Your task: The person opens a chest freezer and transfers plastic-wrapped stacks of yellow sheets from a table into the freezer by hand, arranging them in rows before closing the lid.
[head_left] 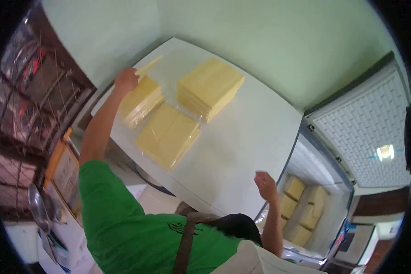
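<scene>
My left hand (127, 81) reaches to the far left of the white table and is closed on the edge of a thin yellow sheet (149, 66), seen almost edge-on. Beneath it stands a stack of yellow sheets (144, 98) with clear plastic at its near side. A lower stack of yellow sheets in clear plastic (169, 132) lies closer to me, and a taller stack of yellow sheets (212, 84) rises behind it. My right hand (266, 186) hovers over the table's right side with its fingers curled and nothing visible in them. It is slightly blurred.
The white tabletop (246, 141) meets a pale green wall (269, 41). To the right, an open chest freezer (338, 196) holds several yellow blocks (308, 214); its raised lid (360, 123) leans back. A window with a metal grille (36, 91) is at the left, above metal pans (39, 208).
</scene>
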Available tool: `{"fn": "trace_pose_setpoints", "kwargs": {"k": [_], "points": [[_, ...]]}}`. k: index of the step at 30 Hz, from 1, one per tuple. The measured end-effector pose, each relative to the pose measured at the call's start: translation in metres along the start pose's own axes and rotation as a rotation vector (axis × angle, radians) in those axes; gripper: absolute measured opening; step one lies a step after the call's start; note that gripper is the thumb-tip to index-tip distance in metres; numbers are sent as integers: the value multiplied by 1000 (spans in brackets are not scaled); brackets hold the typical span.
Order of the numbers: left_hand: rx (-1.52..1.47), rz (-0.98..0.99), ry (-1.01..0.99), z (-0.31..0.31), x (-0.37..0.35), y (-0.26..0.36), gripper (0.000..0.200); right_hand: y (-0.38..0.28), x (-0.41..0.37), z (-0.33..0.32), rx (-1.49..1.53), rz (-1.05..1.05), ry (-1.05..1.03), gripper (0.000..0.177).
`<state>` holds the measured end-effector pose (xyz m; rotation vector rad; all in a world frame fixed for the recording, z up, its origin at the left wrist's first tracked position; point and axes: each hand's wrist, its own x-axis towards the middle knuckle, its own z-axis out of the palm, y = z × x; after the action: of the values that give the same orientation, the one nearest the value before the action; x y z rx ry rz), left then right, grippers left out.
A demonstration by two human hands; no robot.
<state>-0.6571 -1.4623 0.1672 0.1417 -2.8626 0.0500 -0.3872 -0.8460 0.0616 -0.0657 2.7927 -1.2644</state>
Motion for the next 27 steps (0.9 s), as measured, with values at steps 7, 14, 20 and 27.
{"fn": "trace_pose_setpoints", "kwargs": {"k": [7, 14, 20, 27], "points": [[-1470, -89, -480, -118, 61, 79, 35, -170, 169, 53, 803, 1, -506, 47], [-1357, -9, -731, 37, 98, 161, 33, -173, 308, 98, 1268, 230, 10, 54], [-962, 145, -641, 89, 103, 165, 33, -166, 313, 86, 452, 270, 143, 57], [-727, 85, -521, 84, 115, 209, 45, -146, 321, 120, 204, 142, 348, 79]]}}
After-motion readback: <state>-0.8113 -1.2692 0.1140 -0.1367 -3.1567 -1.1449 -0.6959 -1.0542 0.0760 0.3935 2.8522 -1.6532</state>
